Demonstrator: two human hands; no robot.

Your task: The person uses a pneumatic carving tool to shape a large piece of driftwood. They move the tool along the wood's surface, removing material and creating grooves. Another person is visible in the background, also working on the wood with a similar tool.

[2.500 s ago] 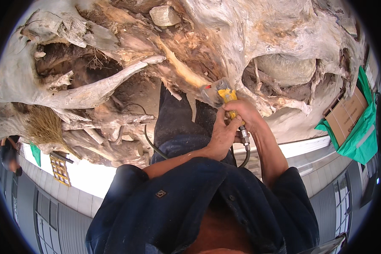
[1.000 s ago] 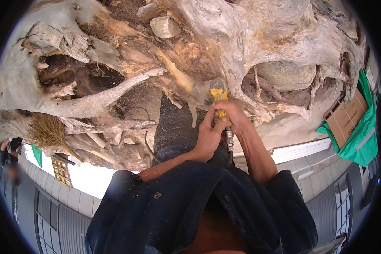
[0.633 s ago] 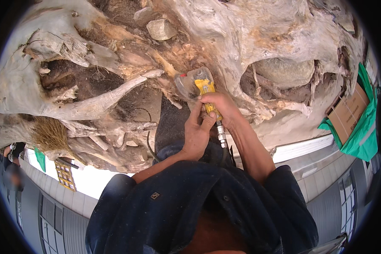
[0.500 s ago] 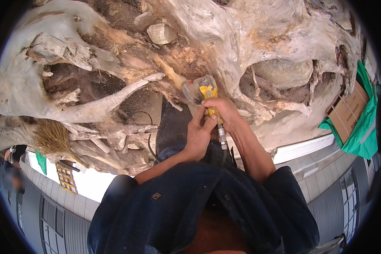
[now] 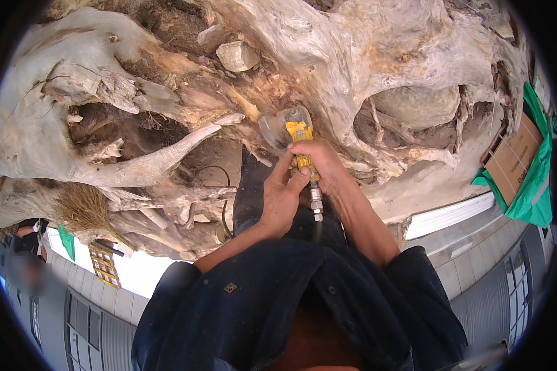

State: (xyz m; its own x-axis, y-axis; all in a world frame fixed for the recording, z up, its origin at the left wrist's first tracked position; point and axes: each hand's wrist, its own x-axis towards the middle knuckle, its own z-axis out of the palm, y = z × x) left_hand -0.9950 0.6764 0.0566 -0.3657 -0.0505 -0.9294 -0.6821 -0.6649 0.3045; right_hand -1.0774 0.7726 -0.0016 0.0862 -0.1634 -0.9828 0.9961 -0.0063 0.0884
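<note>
Both of my hands are closed around a yellow air grinder [image 5: 299, 131] with a metal hose fitting at its rear. My left hand [image 5: 281, 196] grips the lower left side of the body. Around the top and right side wraps my right hand [image 5: 323, 164]. The grinder's round, see-through-looking head [image 5: 276, 127] is against or just over the orange-brown wood in a hollow of a big, pale root stump [image 5: 328, 68]; exact contact cannot be made out. A hose leads from the fitting back towards my body.
A loose stone-like block [image 5: 237, 56] rests in the upper hollow. Dry broom bristles [image 5: 83, 204] lie at left, near a yellow slatted frame [image 5: 104, 264]. At right a cardboard box [image 5: 513, 157] sits in green sheeting [image 5: 538, 191]. Another person [image 5: 30, 242] is at the far left.
The grinder and both hands have shifted slightly left across the wood. The grip is the same. The person at the far left has changed posture.
</note>
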